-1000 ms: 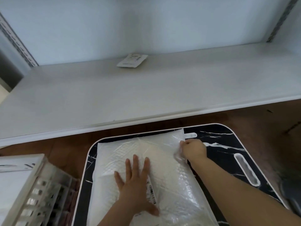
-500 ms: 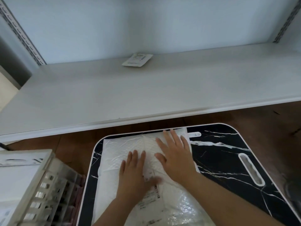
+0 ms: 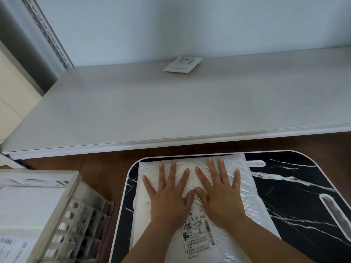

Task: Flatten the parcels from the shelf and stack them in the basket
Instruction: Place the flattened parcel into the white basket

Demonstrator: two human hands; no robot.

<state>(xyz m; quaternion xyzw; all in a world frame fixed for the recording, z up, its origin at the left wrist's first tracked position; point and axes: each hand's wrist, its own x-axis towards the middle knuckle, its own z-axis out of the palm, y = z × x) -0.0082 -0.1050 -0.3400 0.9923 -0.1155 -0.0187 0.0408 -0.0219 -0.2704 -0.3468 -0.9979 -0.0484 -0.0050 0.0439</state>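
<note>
**Parcel under both palms, one left on shelf**

Parcel [image 3: 191, 196] lies flat on my black marbled table [image 3: 296, 188], its far edge near the table's far rim, label [image 3: 197, 238] face up toward me. Left hand [image 3: 169, 196] and right hand [image 3: 218, 192] both rest on it palm down, fingers spread wide and straight, thumbs touching at the middle. Neither hand grips anything; they press.

Progress, as judged from this view:
- Plastic around my fingers is wrinkled at the centre, so flattening looks in hand, not finished.
- Basket [image 3: 57, 205] stands at my left, just beside the table. White flat pieces with a printed label lie inside; I take them for parcels already stacked, though the near corner is blurred.
- One small packet [image 3: 182, 64] sits at the back of the shelf [image 3: 171, 111], well apart from my hands. I cannot tell what it holds.

Left to do, by my estimate: finish pressing this parcel, move it to the basket, then fetch the packet.
</note>
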